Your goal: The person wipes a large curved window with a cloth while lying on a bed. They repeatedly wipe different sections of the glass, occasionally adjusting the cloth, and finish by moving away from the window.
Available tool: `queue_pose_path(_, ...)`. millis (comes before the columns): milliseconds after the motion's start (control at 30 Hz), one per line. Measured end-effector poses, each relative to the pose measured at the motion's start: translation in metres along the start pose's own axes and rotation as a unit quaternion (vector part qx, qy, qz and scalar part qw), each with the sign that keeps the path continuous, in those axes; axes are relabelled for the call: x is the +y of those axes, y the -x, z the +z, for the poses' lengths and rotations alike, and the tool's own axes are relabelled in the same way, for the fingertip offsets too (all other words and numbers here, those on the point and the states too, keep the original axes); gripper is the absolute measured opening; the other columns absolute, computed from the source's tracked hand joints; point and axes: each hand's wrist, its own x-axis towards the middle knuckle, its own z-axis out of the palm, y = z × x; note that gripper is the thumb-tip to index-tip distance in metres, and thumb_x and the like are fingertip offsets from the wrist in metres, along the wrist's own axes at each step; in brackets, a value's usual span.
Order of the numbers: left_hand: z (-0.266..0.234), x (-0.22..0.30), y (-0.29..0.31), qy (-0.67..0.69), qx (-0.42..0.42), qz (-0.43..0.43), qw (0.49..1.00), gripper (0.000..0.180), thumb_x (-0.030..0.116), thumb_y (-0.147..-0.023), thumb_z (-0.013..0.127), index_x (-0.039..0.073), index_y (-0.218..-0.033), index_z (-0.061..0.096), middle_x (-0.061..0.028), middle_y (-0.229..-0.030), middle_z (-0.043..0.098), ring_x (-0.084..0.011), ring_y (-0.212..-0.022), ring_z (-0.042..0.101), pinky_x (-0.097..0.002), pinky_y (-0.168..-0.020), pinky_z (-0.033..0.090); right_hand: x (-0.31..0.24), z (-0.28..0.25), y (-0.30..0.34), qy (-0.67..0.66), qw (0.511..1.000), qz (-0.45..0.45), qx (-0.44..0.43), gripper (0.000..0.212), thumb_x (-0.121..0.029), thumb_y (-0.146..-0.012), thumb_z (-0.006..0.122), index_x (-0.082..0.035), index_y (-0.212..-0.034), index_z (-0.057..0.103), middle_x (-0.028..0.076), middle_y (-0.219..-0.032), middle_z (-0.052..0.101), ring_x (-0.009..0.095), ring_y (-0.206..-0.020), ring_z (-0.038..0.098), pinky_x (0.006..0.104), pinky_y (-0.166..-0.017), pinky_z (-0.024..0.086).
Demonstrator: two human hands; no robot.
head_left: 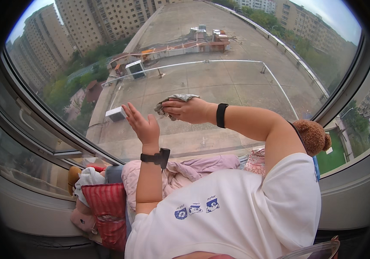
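Observation:
A crumpled grey cloth (185, 97) is under my right hand (190, 110), its edges showing past the fingers. That hand is pressed toward a large window pane, with the fingers pointing left and closed over the cloth. To its left, my left hand (142, 126) is raised, palm toward the glass, fingers stretched out and holding nothing. Whether the left palm touches the pane I cannot tell. A black band (222, 115) circles my right wrist, and a black strap with a small device (155, 158) is on my left one.
Pink bedding (211, 164) lies below the window in front of me. At the lower left are a red striped cushion (105, 209) and soft toys. A brown plush toy (311, 136) sits beyond my right elbow. The window frame (58, 134) has a handle (26, 121) on the left.

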Motion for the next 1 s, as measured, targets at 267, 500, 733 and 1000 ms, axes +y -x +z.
queue_pose_path(267, 0.037, 0.126, 0.013, 0.024, 0.003, 0.169, 0.985, 0.086, 0.016, -0.082, 0.06, 0.003, -0.156, 0.016, -0.0256, -0.161, 0.013, -0.0395, -0.149, 0.016, -0.0538, -0.119, 0.013, 0.163, -0.202, 0.068, 0.214, 0.957, 0.048, 0.192, 0.036, -0.003, -0.082, 0.06, -0.012, -0.115, 0.068, 0.009, -0.134, 0.058, 0.029, -0.128, 0.053, 0.0391, -0.104, 0.047)
queue_pose_path(500, 0.087, 0.202, 0.052, 0.032, 0.041, 0.206, 0.977, 0.083, 0.014, -0.083, 0.056, 0.002, -0.156, 0.017, -0.023, -0.162, 0.015, -0.0353, -0.15, 0.016, -0.0514, -0.12, 0.012, 0.207, -0.257, 0.116, 0.213, 0.907, 0.121, 0.343, 0.033, 0.005, -0.081, 0.057, -0.004, -0.11, 0.07, 0.018, -0.13, 0.061, 0.036, -0.126, 0.054, 0.0434, -0.104, 0.046)
queue_pose_path(733, 0.107, 0.245, 0.112, 0.027, 0.048, 0.14, 0.989, 0.082, 0.014, -0.083, 0.055, 0.001, -0.155, 0.018, -0.0231, -0.161, 0.016, -0.0373, -0.15, 0.016, -0.0521, -0.12, 0.01, 0.037, -0.069, 0.293, -0.006, 0.994, 0.111, 0.006, 0.039, -0.008, -0.08, 0.063, -0.014, -0.118, 0.068, 0.0, -0.139, 0.054, 0.021, -0.136, 0.044, 0.0379, -0.112, 0.041)
queue_pose_path(1000, 0.106, 0.281, 0.131, -0.021, 0.037, 0.176, 0.983, 0.08, 0.013, -0.084, 0.056, 0.001, -0.155, 0.02, -0.0238, -0.16, 0.018, -0.0389, -0.149, 0.02, -0.0521, -0.119, 0.014, 0.071, -0.091, 0.373, -0.039, 0.999, 0.031, 0.013, 0.04, -0.013, -0.087, 0.063, -0.012, -0.127, 0.062, 0.001, -0.142, 0.051, 0.021, -0.131, 0.049, 0.035, -0.108, 0.045)
